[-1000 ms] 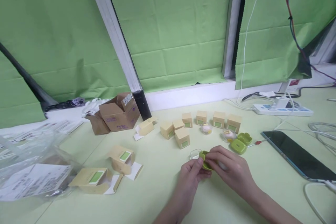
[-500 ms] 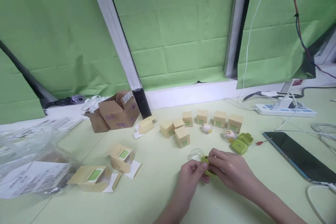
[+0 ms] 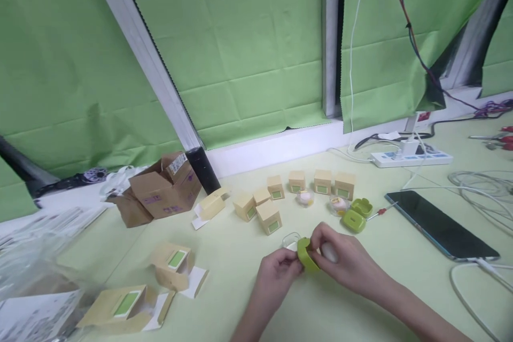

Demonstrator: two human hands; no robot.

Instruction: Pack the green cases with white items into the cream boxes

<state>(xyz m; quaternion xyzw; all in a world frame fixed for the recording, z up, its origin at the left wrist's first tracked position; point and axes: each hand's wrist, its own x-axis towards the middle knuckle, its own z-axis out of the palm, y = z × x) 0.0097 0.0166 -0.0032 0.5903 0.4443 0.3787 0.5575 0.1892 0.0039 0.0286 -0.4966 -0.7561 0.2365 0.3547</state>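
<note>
My left hand (image 3: pixel 278 275) pinches a small green plastic case (image 3: pixel 308 256) above the table, its lid tilted up. My right hand (image 3: pixel 340 256) is closed at the case's right side, with a white rounded piece (image 3: pixel 329 252) showing under its fingers; its kind I cannot make out. Just behind my left hand lies a clear plastic shell (image 3: pixel 290 240). Beyond my right hand, another green case (image 3: pixel 356 215) lies open beside a thin screwdriver (image 3: pixel 380 212) with a red part. Two clear packs with pinkish contents, a near pack (image 3: pixel 339 204) and a farther pack (image 3: pixel 305 198), sit behind.
Several small tan boxes (image 3: pixel 269 217) stand across the middle. Opened tan boxes (image 3: pixel 120 307) lie at left, near a plastic bag (image 3: pixel 32 278). A brown carton (image 3: pixel 164 189) and black cylinder (image 3: pixel 203 170) stand at the back. A phone (image 3: pixel 443 224), cables and power strip (image 3: pixel 412 158) occupy the right.
The view has swung to the right. The green case in my hands now shows its lid raised, and a white rounded piece has come into sight in my right hand.
</note>
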